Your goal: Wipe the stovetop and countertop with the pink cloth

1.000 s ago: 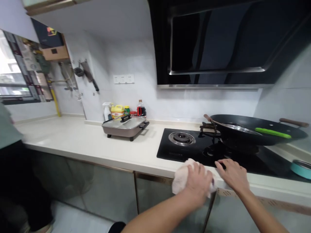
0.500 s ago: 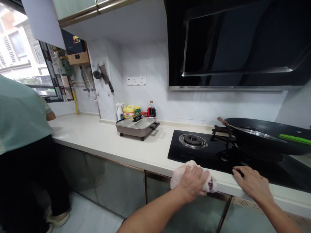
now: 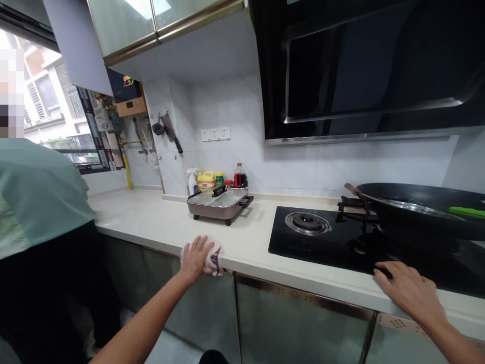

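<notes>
The left hand [image 3: 195, 255], closed around the white cloth [image 3: 214, 259], has slid left along the near edge of the bench [image 3: 159, 222], from in front of the black hob [image 3: 322, 242] to a spot near the lidded electric pan [image 3: 220, 203]. It now lies well apart from the right hand [image 3: 407, 293], which it was just beside a second ago. The person in the green shirt [image 3: 38, 192] has come further into view at the left.

Lidded electric skillet [image 3: 220, 203] before bottles [image 3: 212, 179]; black wok [image 3: 420, 212] on stove [image 3: 322, 237].
</notes>
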Motion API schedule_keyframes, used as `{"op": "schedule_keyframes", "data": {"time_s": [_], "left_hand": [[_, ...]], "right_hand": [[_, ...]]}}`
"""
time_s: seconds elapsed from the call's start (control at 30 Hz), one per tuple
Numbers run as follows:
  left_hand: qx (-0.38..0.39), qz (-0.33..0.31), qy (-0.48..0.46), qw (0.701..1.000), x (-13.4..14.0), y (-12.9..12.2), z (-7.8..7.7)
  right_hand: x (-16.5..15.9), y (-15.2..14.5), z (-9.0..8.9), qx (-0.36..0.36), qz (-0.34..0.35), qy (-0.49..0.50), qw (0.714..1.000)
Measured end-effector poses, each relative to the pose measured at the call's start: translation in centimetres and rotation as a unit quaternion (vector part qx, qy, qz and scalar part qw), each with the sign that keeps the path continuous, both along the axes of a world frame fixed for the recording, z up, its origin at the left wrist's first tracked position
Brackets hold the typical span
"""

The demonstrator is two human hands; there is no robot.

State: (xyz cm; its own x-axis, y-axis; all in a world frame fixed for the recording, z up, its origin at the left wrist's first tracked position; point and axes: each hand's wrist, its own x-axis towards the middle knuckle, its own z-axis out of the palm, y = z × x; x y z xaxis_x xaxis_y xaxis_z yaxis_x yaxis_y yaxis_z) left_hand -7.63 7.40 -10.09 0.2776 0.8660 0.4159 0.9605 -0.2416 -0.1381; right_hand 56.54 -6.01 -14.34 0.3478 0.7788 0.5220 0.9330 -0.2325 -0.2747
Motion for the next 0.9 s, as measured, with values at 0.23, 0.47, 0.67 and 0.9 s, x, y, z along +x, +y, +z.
{"op": "schedule_keyframes", "data": {"time_s": [0.23,0.47,0.67,0.9], "left_hand": [[-0.012,0.024,0.023,0.999,-1.4,-0.3,2.3],[0.012,-0.100,0.064,0.993,11.3,-3.8,1.1],[0.026,-0.259,0.057,0.964,28.2,-8.1,-0.1],[0.009,-0.348,0.056,0.936,42.2,-11.5,-0.9]], "right_hand": [[-1.3,0.0,1.0,-0.012,-0.016,0.012,1.000],[-2.2,-0.4,1.8,-0.014,-0.017,0.005,1.000],[-2.7,-0.9,2.6,-0.014,-0.016,0.013,1.000],[-2.4,-0.9,2.8,-0.027,-0.020,0.033,0.999]]}}
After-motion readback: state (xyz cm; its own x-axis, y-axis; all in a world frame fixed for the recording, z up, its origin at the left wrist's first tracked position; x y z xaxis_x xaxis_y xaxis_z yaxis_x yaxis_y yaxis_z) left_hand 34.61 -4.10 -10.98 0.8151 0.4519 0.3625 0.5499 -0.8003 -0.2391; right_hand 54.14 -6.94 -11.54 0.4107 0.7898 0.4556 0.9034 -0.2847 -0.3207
